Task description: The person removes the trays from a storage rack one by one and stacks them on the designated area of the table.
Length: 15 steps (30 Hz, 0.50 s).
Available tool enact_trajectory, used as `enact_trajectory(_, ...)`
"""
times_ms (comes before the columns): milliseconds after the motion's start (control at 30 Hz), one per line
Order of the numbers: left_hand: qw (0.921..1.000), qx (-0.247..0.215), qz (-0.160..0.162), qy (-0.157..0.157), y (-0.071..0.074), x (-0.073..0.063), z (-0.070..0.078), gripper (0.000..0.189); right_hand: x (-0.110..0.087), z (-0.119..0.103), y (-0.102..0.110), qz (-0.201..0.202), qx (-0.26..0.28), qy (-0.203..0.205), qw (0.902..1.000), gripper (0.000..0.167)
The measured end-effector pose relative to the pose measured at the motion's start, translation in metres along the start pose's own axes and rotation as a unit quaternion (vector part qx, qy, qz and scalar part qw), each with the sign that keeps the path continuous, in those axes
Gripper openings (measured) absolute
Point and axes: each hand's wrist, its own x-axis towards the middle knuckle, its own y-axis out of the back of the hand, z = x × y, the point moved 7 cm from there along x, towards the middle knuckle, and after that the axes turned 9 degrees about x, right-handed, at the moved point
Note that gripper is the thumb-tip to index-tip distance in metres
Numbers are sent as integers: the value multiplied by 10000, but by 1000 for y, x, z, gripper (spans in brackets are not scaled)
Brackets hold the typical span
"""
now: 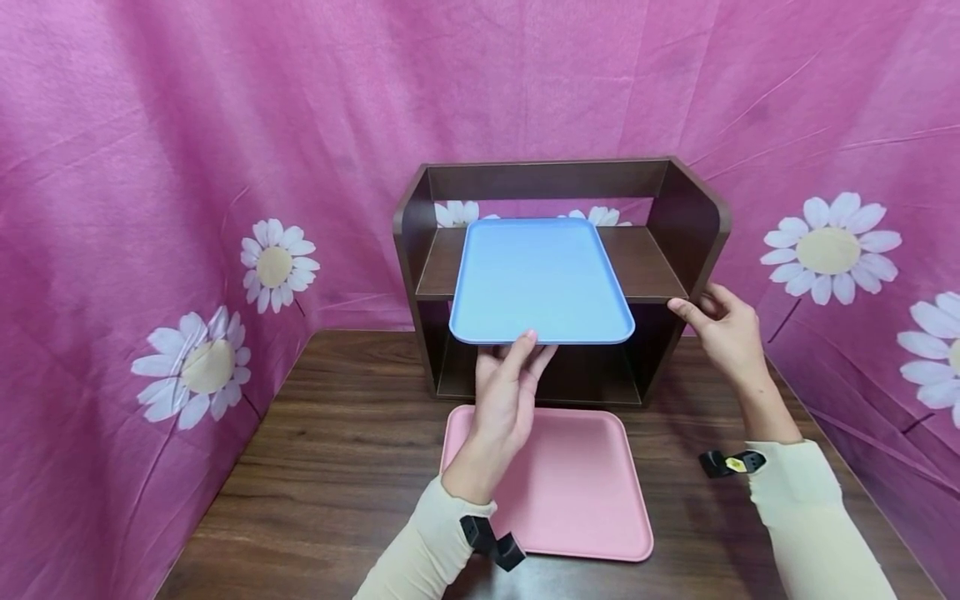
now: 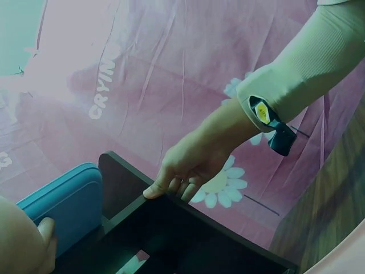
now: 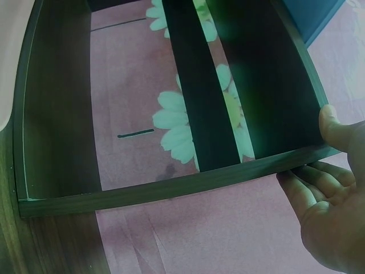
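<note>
On the desk, pink tray lies near of brown shelf. Our left fingers pinch blue tray; right fingers grip the shelf's right side.

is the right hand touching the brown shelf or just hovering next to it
Touching. The right wrist view shows the right hand with its thumb pressed against the front edge of the brown shelf.

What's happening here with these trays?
A person's left grip holds a blue tray by its near edge, its far end over the upper level of a brown shelf; whether it rests there is unclear. The right grip holds the shelf's right side at the front. A pink tray lies on the table before the shelf.
</note>
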Motion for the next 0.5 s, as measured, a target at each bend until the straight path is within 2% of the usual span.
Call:
enact_trajectory(300,9966,328,461,-597,7,-7,12,37,0,1,0,19,58,-4,10000,56)
enact_trajectory(500,9957,128,573,-719,8,-8,15,38,0,1,0,21,-8,-22,10000,56)
